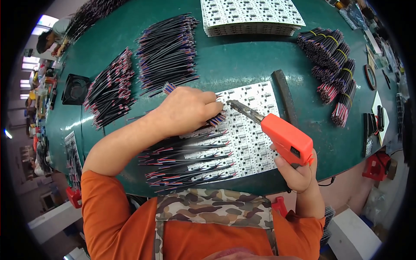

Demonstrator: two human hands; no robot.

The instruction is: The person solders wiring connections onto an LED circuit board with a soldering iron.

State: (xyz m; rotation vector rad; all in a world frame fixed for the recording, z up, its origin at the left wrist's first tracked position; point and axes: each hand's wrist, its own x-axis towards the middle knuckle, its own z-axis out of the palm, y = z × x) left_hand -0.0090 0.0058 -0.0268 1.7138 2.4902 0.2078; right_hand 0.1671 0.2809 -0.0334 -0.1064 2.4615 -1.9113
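Observation:
My right hand point(298, 175) is wrapped round the grip of a red soldering gun point(287, 135). Its metal tip points left, close to the fingertips of my left hand point(187, 110). That hand is closed round a bundle of thin black cables point(218, 119) with coloured wire ends, above a white circuit board panel point(255, 147). The panel lies flat on the green table, covered in small dark components. Rows of cables point(186, 164) lie across its left part, ends pointing right; whether each is joined to the board is too small to tell.
Two loose cable piles, one point(168, 52) and another point(112, 89), lie far left on the green table point(242, 60). Behind the panel rises a board stack point(251, 19). A dark bar point(284, 95) borders the panel; banded cable bundles point(331, 60) lie far right. Another person point(54, 37) works at far left.

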